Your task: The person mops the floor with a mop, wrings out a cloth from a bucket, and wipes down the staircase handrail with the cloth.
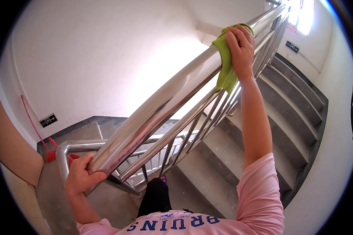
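Observation:
A shiny metal handrail (161, 105) slants from the lower left up to the upper right. My right hand (241, 51) presses a green cloth (225, 74) over the rail's upper part, fingers curled across the top. One end of the cloth hangs down the near side. At the rail's lower end my left hand (84, 176) is wrapped round the metal, its thumb on the near side. Thinner metal bars (192, 133) run below the handrail.
Grey stairs (270, 121) climb on the right beside the railing. A red broom and dustpan (51, 156) stand by the wall at the lower left. Exit signs (48, 120) are on the walls. A bright window (304, 17) is at the upper right.

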The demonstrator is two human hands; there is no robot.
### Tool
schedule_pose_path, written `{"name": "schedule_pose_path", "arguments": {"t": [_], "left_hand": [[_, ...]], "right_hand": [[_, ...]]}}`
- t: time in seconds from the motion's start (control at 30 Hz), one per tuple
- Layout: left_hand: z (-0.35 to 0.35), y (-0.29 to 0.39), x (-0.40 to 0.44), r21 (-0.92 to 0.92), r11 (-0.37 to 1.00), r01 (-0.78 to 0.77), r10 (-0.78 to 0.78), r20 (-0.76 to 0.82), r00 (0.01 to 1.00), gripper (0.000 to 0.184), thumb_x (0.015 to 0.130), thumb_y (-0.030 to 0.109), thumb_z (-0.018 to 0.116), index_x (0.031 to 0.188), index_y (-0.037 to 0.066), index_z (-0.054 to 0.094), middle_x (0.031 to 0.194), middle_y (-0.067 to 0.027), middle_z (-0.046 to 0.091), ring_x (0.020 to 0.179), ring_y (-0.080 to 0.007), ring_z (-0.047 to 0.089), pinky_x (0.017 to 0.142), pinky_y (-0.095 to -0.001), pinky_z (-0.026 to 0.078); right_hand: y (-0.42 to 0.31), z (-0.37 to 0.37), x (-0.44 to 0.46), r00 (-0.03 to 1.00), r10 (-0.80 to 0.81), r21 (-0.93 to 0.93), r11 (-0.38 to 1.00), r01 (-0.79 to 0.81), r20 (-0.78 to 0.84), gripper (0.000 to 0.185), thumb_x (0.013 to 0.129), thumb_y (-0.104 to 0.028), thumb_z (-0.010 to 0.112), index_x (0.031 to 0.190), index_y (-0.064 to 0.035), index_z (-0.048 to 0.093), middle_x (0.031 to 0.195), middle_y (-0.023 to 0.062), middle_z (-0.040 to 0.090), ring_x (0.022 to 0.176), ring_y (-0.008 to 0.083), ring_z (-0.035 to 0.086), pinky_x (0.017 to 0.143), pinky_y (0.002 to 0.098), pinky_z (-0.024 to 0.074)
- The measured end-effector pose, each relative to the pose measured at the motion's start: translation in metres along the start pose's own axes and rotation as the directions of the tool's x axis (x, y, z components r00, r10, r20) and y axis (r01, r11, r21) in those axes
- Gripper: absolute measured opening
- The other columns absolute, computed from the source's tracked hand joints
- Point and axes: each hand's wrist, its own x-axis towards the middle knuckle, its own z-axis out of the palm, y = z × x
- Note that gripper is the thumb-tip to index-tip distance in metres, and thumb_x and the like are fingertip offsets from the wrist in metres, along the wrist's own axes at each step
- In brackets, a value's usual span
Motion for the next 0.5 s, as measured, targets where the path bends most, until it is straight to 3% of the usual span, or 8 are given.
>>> {"name": "schedule_pose_path", "arguments": {"t": [0.17,0.27,0.33,0.4,0.5], "left_hand": [[0.000,0.005,-0.001,0.010,1.000,-0.012,0.012,0.009,1.000,0.073,0.058,0.051,0.080,0.105,-0.002,0.060,0.064,0.0013,0.045,0.058,-0.0054,0.039,0.051,-0.0233,0.033],[0.004,0.009,-0.001,-0.045,0.999,-0.028,0.028,-0.013,1.000,0.070,0.061,0.049,0.079,0.104,-0.002,0.060,0.066,-0.0012,0.051,0.059,-0.0058,0.044,0.053,-0.0229,0.036],[0.002,0.012,-0.001,-0.005,0.999,-0.040,0.040,-0.001,0.999,0.066,0.062,0.046,0.078,0.104,-0.002,0.060,0.068,-0.0025,0.054,0.060,-0.0066,0.047,0.054,-0.0235,0.038],[0.001,0.015,-0.002,0.023,0.999,-0.042,0.042,0.000,0.999,0.064,0.062,0.044,0.077,0.103,-0.001,0.061,0.069,-0.0037,0.057,0.060,-0.0077,0.048,0.055,-0.0244,0.040],[0.003,0.017,-0.002,0.045,0.998,-0.044,0.045,-0.026,0.999,0.060,0.061,0.042,0.077,0.103,0.001,0.062,0.067,-0.0052,0.056,0.058,-0.0095,0.049,0.054,-0.0259,0.039]], "right_hand": [[-0.002,0.010,-0.007,0.963,0.251,0.165,0.958,-0.234,-0.095,0.055,0.084,-0.040,0.056,0.129,-0.0080,0.052,0.143,0.0167,0.035,0.136,0.0318,0.024,0.112,0.0381,0.0171],[-0.031,0.014,-0.019,0.873,0.465,0.318,0.858,-0.403,-0.149,0.073,0.085,-0.040,0.056,0.141,-0.0009,0.030,0.147,0.0202,0.025,0.139,0.0321,0.018,0.112,0.0349,0.0146],[-0.038,0.020,-0.029,0.793,0.605,0.510,0.704,-0.494,-0.067,0.075,0.087,-0.034,0.057,0.145,-0.0075,0.018,0.127,0.0163,0.043,0.112,0.0259,0.043,0.091,0.0332,0.0373],[-0.051,0.025,-0.037,0.737,0.675,0.735,0.492,-0.466,0.014,0.082,0.088,-0.030,0.057,0.148,-0.0121,0.004,0.110,0.0126,0.052,0.082,0.0208,0.058,0.064,0.0306,0.0514],[-0.089,0.017,-0.045,0.627,0.761,0.822,0.244,-0.514,0.166,0.085,0.088,-0.030,0.056,0.147,-0.0032,0.001,0.122,0.0133,0.046,0.098,0.0216,0.053,0.084,0.0322,0.0463]]}}
